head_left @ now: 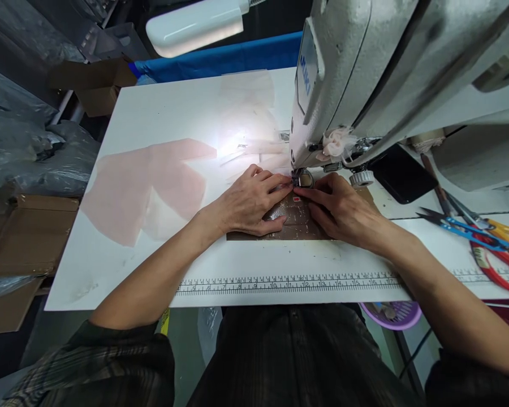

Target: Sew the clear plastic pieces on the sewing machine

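Observation:
My left hand [258,200] lies over a brown, tape-covered sheet [294,226] on the sewing machine's bed. Its fingertips reach the presser foot [297,180], and the thumb is spread apart on the sheet. On the other side of the foot, my right hand [337,206] has its thumb and index finger drawn together close to the needle area. What those fingers hold, if anything, is hidden. The sewing machine [339,73] stands over both hands. To the left, pale pink sheer fabric pieces [148,181] lie on the white table.
A ruler strip [288,284] runs along the front edge of the white table [110,282]. Blue snips [466,229], red-handled scissors [498,260] and a black phone [402,174] lie at right. Cardboard boxes [34,237] stand left; a purple basket [396,322] sits below.

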Demonstrator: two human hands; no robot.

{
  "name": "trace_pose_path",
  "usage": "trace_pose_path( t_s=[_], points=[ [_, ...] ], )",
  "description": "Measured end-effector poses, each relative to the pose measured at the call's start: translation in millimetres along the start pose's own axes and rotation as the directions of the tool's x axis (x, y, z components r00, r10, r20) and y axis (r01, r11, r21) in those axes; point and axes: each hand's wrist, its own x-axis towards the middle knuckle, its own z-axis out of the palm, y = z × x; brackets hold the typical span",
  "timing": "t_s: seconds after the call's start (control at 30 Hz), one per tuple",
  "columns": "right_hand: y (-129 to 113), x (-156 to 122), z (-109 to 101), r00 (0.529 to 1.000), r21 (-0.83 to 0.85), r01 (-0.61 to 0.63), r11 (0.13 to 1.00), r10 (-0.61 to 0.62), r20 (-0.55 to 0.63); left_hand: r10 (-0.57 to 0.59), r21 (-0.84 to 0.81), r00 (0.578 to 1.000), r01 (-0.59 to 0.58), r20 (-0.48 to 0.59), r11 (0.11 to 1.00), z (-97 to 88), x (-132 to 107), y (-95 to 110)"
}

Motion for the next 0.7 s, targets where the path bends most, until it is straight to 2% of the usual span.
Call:
trace_pose_path(
  t_s=[0.1, 0.27, 0.37, 0.43, 0.53, 0.7],
  points=[
    [3.3, -1.0, -10.1, 0.998, 0.088, -0.043, 0.995, 0.039, 0.040, -0.023, 0.004, 1.000, 0.023, 0.005, 1.000, 0.1, 0.6, -0.4],
    [14.3, -1.1, -34.2, 0.979, 0.313, -0.124, 0.942, 0.064, 0.193, -0.048, 0.025, 0.999, 0.047, 0.011, 0.999, 1.3, 1.7, -1.0],
    [20.9, 4.2, -37.3, 0.965, 0.409, -0.185, 0.894, 0.087, 0.246, -0.061, 0.035, 0.998, 0.061, 0.012, 0.998, 3.5, 1.8, -2.3],
    [24.2, 9.2, -33.4, 0.960, 0.395, -0.237, 0.888, 0.152, 0.234, -0.069, 0.035, 0.998, 0.068, 0.009, 0.997, 5.1, 1.5, -3.1],
    [26.7, 14.1, -25.2, 0.965, 0.333, -0.262, 0.906, 0.240, 0.105, -0.078, 0.031, 0.997, 0.078, -0.001, 0.996, 7.1, 0.6, -3.9],
    [27.5, 6.7, -18.9, 0.975, 0.285, -0.221, 0.933, 0.213, 0.059, -0.084, 0.053, 0.996, 0.085, -0.026, 0.995, 10.9, 0.5, -4.7]
  ],
)
